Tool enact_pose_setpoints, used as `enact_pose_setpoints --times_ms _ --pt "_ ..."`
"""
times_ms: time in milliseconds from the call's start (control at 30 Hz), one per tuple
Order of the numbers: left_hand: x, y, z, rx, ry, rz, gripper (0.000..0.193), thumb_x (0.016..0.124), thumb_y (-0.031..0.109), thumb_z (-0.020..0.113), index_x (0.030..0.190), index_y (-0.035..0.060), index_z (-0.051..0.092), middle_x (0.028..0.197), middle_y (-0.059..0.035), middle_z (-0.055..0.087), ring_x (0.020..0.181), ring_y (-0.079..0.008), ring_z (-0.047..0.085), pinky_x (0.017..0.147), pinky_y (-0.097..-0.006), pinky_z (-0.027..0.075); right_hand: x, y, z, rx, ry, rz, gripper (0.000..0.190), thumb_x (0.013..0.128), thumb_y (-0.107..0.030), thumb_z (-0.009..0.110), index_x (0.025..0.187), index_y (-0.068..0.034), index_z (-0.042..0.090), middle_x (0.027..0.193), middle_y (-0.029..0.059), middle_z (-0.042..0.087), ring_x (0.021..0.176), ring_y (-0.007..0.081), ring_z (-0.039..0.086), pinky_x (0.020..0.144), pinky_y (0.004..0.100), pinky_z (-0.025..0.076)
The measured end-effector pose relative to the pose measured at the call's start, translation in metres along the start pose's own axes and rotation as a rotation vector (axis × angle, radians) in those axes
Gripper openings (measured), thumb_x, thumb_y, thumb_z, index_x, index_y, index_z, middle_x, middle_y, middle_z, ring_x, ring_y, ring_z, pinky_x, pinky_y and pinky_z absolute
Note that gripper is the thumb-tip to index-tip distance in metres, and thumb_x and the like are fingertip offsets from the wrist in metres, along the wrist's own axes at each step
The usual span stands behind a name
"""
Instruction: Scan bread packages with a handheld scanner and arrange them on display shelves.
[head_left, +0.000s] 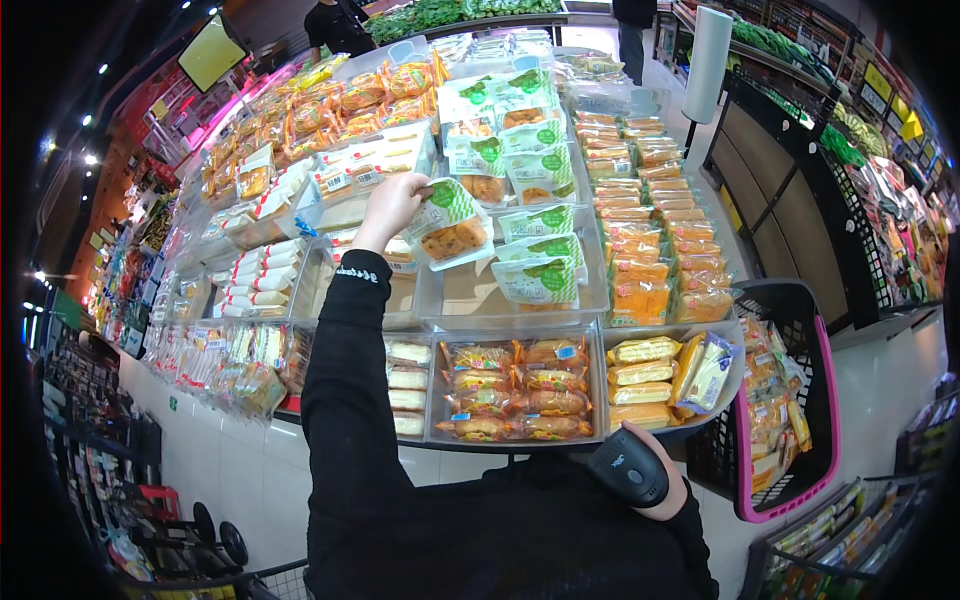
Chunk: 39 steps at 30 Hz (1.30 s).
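My left hand (395, 208) pinches the top corner of a green-and-white bag of small cakes (451, 225). The bag tilts above a clear plastic bin (457, 296), where more bags of the same kind (536, 281) stand along the right side. Further bags like it (536, 172) fill the compartment behind. Low in front of my body, my right hand (667, 480) grips a black handheld barcode scanner (628, 469). Just beyond the scanner lie yellow-wrapped cakes (641, 375) in a corner bin.
Wrapped bread rolls (517, 390) fill the front bin, and packed sliced bread (637, 289) stands in rows to the right. A black shopping basket with a pink rim (829, 420) holds packaged bread at the right. Two people (334, 30) (634, 37) stand beyond the display.
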<state>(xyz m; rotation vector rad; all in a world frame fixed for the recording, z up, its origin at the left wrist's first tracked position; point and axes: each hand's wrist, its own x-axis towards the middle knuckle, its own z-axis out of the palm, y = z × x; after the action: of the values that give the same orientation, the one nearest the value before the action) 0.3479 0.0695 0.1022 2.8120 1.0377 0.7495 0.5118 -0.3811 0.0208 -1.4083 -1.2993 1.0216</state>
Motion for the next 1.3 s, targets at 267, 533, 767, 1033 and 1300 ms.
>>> enact_pose_setpoints --times_ms 267,533,767,1033,1300 --pt "0.007 -0.005 0.031 0.095 -0.048 0.08 0.012 0.072 0.011 0.052 0.08 0.0099 0.061 0.076 -0.0128 0.059 0.074 -0.0294 0.056 0.062 -0.0375 0.044 0.003 -0.003 0.003 0.005 0.039 0.021 0.039 0.067 -0.008 0.062 0.105 -0.003 0.052 0.119 0.0156 0.042 0.119 0.0292 0.031 0.097 0.0349 0.028" --pt "0.012 0.002 0.069 0.197 -0.011 0.129 0.013 0.072 0.013 0.048 0.075 0.0109 0.061 0.073 -0.0117 0.06 0.072 -0.0285 0.058 0.06 -0.0372 0.045 -0.002 -0.006 0.003 0.041 0.052 0.044 0.043 0.068 -0.007 0.063 0.108 -0.002 0.05 0.123 0.0167 0.037 0.119 0.0285 0.031 0.097 0.0345 0.027" --pt "0.006 0.006 0.087 0.238 -0.14 0.108 0.013 0.073 0.015 0.052 0.083 0.0106 0.06 0.073 -0.0128 0.059 0.071 -0.0297 0.057 0.06 -0.0391 0.044 -0.011 -0.002 0.005 -0.02 0.08 0.054 0.045 0.068 -0.01 0.063 0.11 -0.002 0.049 0.123 0.0161 0.037 0.119 0.0269 0.032 0.097 0.0339 0.027" --pt "0.015 0.022 0.056 0.117 -0.218 0.101 0.022 0.069 0.021 0.061 0.088 0.0091 0.057 0.084 -0.0104 0.059 0.083 -0.0266 0.055 0.068 -0.0363 0.044 -0.01 -0.001 0.007 0.101 0.086 -0.002 0.045 0.069 -0.01 0.062 0.111 -0.002 0.048 0.123 0.0153 0.038 0.119 0.0269 0.033 0.097 0.0338 0.027" --pt "0.018 0.046 0.02 0.135 -0.168 0.176 0.018 0.07 0.014 0.06 0.087 0.0074 0.057 0.081 -0.0091 0.059 0.079 -0.0255 0.056 0.066 -0.0342 0.044 -0.015 0.002 0.005 0.101 0.049 -0.031 0.044 0.069 -0.008 0.061 0.111 -0.002 0.048 0.121 0.0144 0.041 0.12 0.0292 0.03 0.1 0.0353 0.023"
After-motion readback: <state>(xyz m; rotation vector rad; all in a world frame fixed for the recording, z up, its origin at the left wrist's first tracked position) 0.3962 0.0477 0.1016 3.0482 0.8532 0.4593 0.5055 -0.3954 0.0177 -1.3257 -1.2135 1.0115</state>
